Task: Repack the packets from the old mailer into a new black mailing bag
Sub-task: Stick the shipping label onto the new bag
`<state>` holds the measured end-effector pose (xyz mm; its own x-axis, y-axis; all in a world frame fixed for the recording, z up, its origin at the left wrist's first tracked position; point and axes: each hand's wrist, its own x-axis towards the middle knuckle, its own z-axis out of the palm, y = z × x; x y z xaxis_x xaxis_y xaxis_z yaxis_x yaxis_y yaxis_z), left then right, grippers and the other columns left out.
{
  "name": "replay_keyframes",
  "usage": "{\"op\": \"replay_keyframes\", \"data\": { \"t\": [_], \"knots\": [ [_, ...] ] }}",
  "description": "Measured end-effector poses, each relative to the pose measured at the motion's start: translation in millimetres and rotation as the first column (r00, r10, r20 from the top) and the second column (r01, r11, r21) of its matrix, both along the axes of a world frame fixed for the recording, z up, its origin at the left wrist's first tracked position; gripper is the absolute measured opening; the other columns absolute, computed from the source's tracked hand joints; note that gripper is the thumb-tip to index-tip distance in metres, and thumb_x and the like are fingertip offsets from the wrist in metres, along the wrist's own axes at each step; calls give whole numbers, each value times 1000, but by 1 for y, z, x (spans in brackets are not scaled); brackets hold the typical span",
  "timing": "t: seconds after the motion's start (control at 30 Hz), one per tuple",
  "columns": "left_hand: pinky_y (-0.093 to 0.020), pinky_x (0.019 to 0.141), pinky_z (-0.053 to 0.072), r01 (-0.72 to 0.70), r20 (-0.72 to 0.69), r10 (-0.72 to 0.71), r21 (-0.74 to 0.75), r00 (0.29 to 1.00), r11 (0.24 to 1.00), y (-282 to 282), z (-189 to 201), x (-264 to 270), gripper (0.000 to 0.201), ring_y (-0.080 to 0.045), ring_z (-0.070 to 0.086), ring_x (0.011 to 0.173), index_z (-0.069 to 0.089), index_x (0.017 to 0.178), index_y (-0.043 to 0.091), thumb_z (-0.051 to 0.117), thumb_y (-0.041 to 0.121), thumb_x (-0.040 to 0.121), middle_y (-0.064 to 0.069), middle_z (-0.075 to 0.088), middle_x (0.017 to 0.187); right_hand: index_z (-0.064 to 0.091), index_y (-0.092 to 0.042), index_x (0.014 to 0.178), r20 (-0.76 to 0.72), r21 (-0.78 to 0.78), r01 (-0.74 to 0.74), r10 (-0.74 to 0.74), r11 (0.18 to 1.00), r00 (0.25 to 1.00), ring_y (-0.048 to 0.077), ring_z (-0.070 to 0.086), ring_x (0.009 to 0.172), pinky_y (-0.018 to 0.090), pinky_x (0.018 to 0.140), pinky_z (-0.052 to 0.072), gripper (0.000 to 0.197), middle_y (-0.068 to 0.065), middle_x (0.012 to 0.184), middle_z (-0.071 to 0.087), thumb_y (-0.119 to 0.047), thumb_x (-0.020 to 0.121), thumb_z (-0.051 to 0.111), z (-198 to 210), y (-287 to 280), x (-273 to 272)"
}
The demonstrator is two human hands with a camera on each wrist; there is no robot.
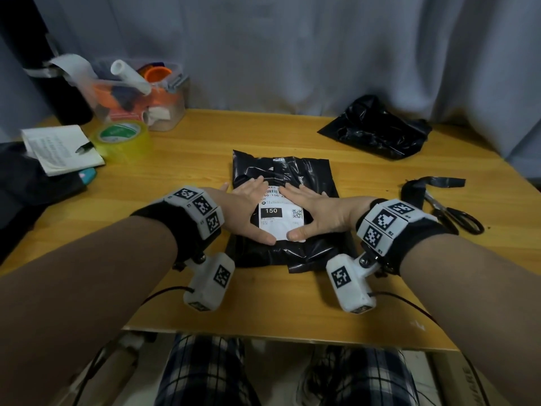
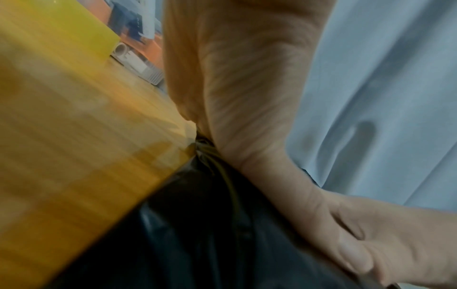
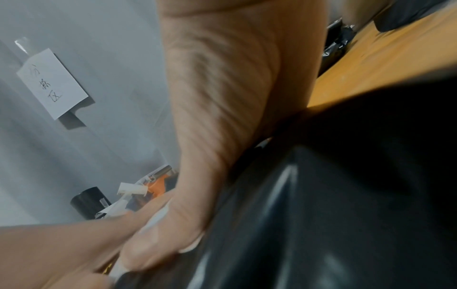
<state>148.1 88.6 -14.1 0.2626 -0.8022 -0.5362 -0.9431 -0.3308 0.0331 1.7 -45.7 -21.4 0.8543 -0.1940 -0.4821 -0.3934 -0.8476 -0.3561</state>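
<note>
Both hands lie flat, fingers straight, holding nothing: the left hand and the right hand press either side of a white label on the black bag, which sits mid-frame on the bench; thumbs nearly meet at the label's lower edge; in the wrist views each palm bears on glossy black film, blurred.

Judged from this, the packets are already inside and the step in hand is smoothing the label down, so the task looks close to its end; next calls for rubbing outward to the label's corners so no edge lifts, then letting go.

The crumpled old mailer lies at upper right, scissors at right, a tape roll at upper left.

Hidden: the packets themselves; whether the bag's flap is sealed cannot be told; the label's upper print is covered by fingers, and its small text is unreadable.
</note>
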Motion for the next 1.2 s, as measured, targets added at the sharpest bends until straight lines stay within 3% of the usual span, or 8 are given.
{"op": "replay_keyframes", "data": {
  "t": [0.27, 0.37, 0.43, 0.5, 0.73, 0.9, 1.1, 1.2],
  "knots": [
    [-46, 118, -10, -15, -38, 15, 4, 999, 1000, 13, 1, 1, 129, -12, -22, 143, -31, 143, 17, 53, 79, 66, 3, -35, 152, -15, -33, 148, -78, -25, 12, -14, 1000, 997, 11, -21, 143, 51, 116, -13, 116, -11, 157, -20, -63, 71, 66, 10, 2, -1],
    [-46, 119, -6, -41, -117, 38, -29, 992, 999, 22, 2, 2, 118, -14, -19, 144, -28, 145, 17, 48, 74, 74, 2, -32, 153, -5, -30, 151, 80, -42, 86, -82, 995, 993, 12, -15, 146, 50, 116, -13, 90, -8, 159, -11, -70, 83, 38, 17, 15, 5],
    [-45, 119, -2, -72, -172, 55, -93, 984, 993, 27, 0, 3, 109, -14, -14, 146, -22, 147, 17, 43, 70, 78, 1, -26, 155, 3, -28, 152, 232, -66, 140, -122, 988, 965, 12, -10, 146, 48, 115, -14, 67, -6, 160, -4, -58, 96, 21, 13, 31, 16],
    [-45, 119, -1, -89, -175, 64, -140, 982, 986, 30, -2, 4, 102, -13, -10, 146, -18, 149, 17, 41, 68, 82, 1, -21, 157, 4, -26, 152, 205, -124, 135, -108, 983, 973, 12, -7, 147, 48, 115, -13, 58, -6, 160, -2, -49, 100, 18, 5, 46, 25],
    [-49, 118, -6, -65, -138, 57, -55, 989, 996, 28, -5, 9, 120, -12, -10, 146, -27, 145, 21, 53, 72, 72, 6, -29, 154, -8, -35, 150, 69, -257, 60, -44, 964, 997, 14, -18, 145, 54, 113, -17, 81, -9, 159, -15, -68, 88, 33, -2, 54, 27],
    [-49, 118, -6, -83, -142, 76, -45, 987, 996, 29, -6, 8, 125, -11, -10, 146, -29, 143, 21, 58, 71, 70, 8, -30, 154, -12, -40, 148, 43, -323, 27, -14, 946, 999, 17, -23, 144, 56, 113, -16, 83, -7, 157, -22, -74, 84, 29, -2, 61, 19],
    [-51, 117, -8, -77, -83, 74, -37, 994, 996, 29, 0, 4, 124, -12, -11, 146, -24, 146, 16, 57, 72, 70, 3, -23, 157, -23, -35, 145, -27, -218, 21, -27, 976, 999, 10, -26, 142, 50, 116, -12, 85, -12, 153, -30, -73, 85, 23, 0, 53, -6],
    [-53, 116, -7, -65, 11, 67, -127, 998, 990, 20, 10, 0, 114, -16, -10, 147, -13, 149, 9, 42, 76, 75, -4, -12, 159, -10, -28, 150, 8, -50, 84, -84, 995, 996, 8, -18, 144, 46, 117, -12, 69, -10, 157, -18, -61, 93, 12, 15, 41, -15]
  ]
}}
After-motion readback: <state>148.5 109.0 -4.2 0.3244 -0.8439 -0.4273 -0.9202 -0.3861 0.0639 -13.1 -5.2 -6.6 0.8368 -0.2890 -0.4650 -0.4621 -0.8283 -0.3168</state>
